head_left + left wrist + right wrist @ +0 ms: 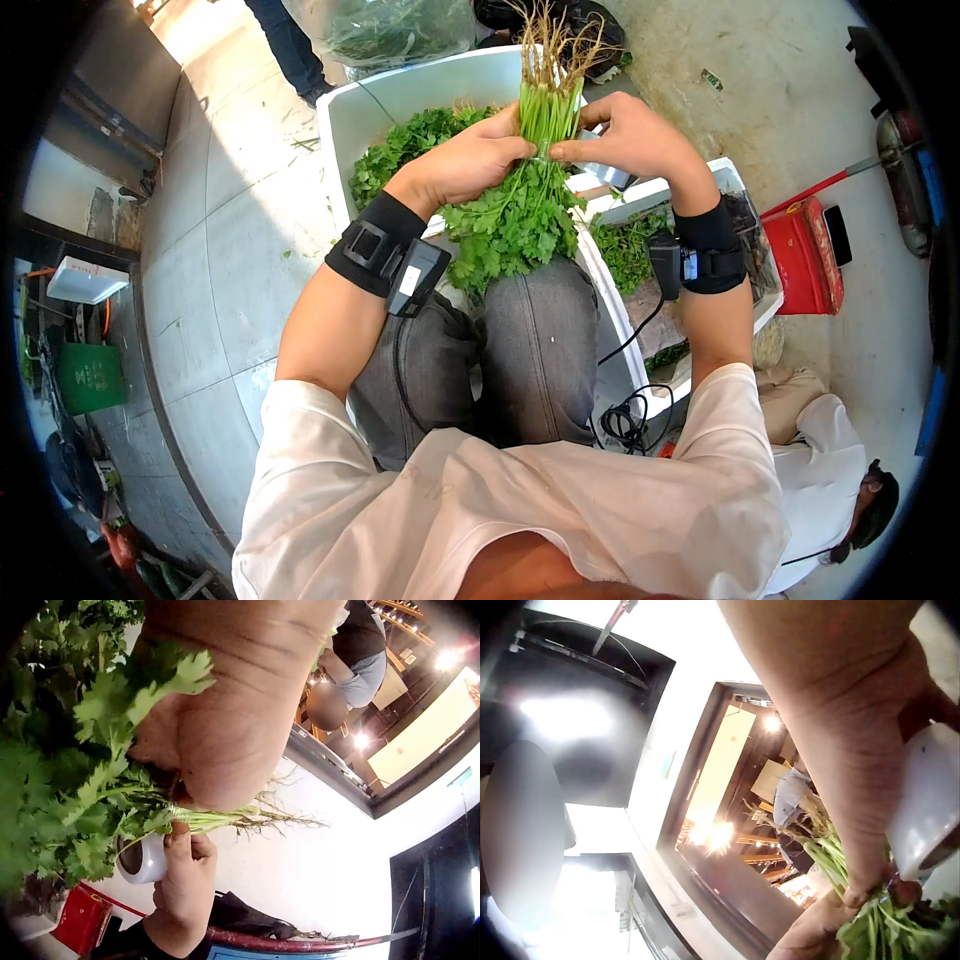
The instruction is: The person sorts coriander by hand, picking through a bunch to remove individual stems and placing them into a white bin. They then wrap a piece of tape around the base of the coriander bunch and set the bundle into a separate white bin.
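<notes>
A bunch of coriander (522, 215) stands between both hands over the knees, its leaves toward the body and its long pale roots (556, 55) pointing away. My left hand (468, 160) grips the stems from the left, thumb across them. From the right, my right hand (635, 135) pinches at a thin tie (541, 158) round the stems, the two thumb tips close together. A white rounded object with a dark centre (142, 859) sits against the right hand; its kind cannot be told. In the right wrist view, the tie shows purplish (891, 881) beside the fingertips.
A white foam box (338, 150) with more greens (415, 145) lies beyond the hands. Another foam box (735, 180) with herbs stands to the right, near a red dustpan (805, 260). Cables (630, 420) hang by the right knee. Another person (820, 450) sits at lower right.
</notes>
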{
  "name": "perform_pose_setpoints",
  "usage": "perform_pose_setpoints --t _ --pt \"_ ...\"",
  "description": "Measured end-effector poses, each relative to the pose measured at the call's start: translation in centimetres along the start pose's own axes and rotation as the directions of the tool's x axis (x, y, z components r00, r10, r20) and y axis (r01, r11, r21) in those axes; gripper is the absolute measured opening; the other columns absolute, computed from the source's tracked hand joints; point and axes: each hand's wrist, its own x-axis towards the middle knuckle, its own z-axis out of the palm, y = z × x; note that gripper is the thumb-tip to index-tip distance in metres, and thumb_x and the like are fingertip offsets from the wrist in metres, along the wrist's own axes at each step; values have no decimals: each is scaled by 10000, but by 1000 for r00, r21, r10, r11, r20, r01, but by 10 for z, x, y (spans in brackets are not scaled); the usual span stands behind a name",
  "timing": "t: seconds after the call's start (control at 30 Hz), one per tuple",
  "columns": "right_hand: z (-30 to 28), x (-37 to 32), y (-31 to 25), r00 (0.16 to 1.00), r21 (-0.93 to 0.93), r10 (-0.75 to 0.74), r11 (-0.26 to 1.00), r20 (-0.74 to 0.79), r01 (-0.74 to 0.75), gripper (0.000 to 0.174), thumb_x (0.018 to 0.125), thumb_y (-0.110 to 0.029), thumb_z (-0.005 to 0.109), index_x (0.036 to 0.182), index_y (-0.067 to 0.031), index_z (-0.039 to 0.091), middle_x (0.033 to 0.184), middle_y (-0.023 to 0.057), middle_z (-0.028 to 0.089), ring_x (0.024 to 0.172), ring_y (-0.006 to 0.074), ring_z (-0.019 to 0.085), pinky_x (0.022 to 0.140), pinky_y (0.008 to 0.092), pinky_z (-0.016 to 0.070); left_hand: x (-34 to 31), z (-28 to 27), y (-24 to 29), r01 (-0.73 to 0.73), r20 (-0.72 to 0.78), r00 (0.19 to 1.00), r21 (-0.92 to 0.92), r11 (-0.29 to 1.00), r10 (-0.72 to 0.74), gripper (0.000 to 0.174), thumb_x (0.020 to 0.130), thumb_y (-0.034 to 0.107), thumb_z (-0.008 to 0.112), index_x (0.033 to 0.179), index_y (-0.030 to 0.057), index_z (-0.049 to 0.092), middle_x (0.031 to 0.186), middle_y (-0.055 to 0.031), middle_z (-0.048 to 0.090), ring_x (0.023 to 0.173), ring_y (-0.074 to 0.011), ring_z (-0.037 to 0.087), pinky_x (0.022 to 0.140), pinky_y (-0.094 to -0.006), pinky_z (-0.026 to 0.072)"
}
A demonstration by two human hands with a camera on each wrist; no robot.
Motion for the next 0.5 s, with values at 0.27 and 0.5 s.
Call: perform_pose_setpoints --t 0.27,0.5 --pt "-9 -3 5 993 163 -100 983 64 88 560 786 -510 815 984 12 772 777 125 693 701 178 590 684 339 497 17 -26 -35 -6 -33 999 91 996 9 657 1003 111 508 1574 38 192 941 25 583 643 -37 450 540 -209 385" --pt "-13 -7 4 983 385 -140 919 122 83 484 896 -371 761 1189 12 720 1027 81 737 880 143 619 814 329 511 3 -11 -5 -30 -48 998 40 999 32 614 1026 84 428 1603 47 222 1300 -73 612 1053 -157 653 942 -302 526"
